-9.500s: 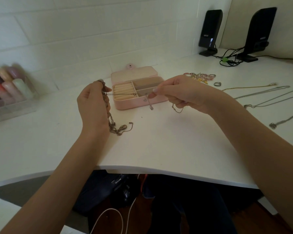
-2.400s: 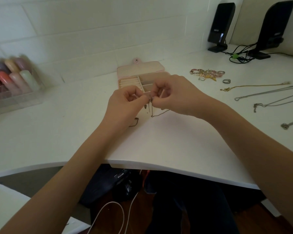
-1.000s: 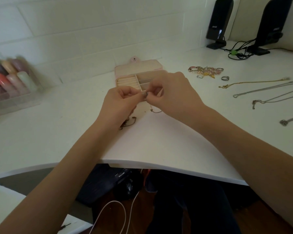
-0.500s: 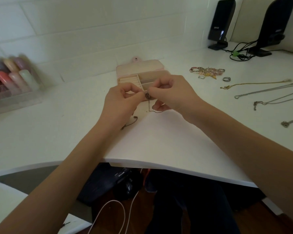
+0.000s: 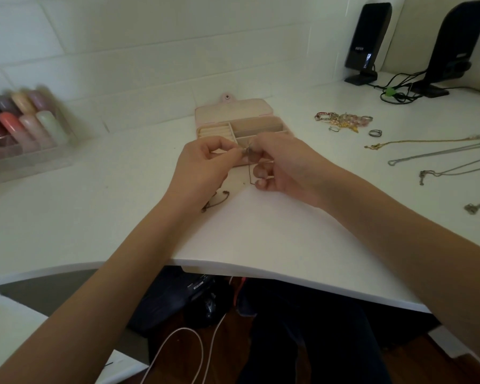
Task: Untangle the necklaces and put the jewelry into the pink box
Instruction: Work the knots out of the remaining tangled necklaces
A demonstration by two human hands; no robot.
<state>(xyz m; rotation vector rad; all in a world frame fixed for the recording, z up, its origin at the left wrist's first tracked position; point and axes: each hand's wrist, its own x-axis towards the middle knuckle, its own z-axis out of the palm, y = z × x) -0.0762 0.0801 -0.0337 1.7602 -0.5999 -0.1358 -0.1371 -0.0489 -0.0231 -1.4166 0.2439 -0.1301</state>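
Both hands meet at centre frame and the knot of chain [image 5: 247,151] pinched between them is too small and smeared to read link by link. The left hand [image 5: 203,173] covers where the chain runs; only a loose end shows at lower centre. The right hand [image 5: 286,167] hides the front edge of the pink box [image 5: 233,110] and part of its compartments. At far left, the clear tray of bottles [image 5: 20,126] is blurred and cut by the edge. At far right, the laid-out necklaces [image 5: 441,152] run out of frame, clasps too tiny to tell.
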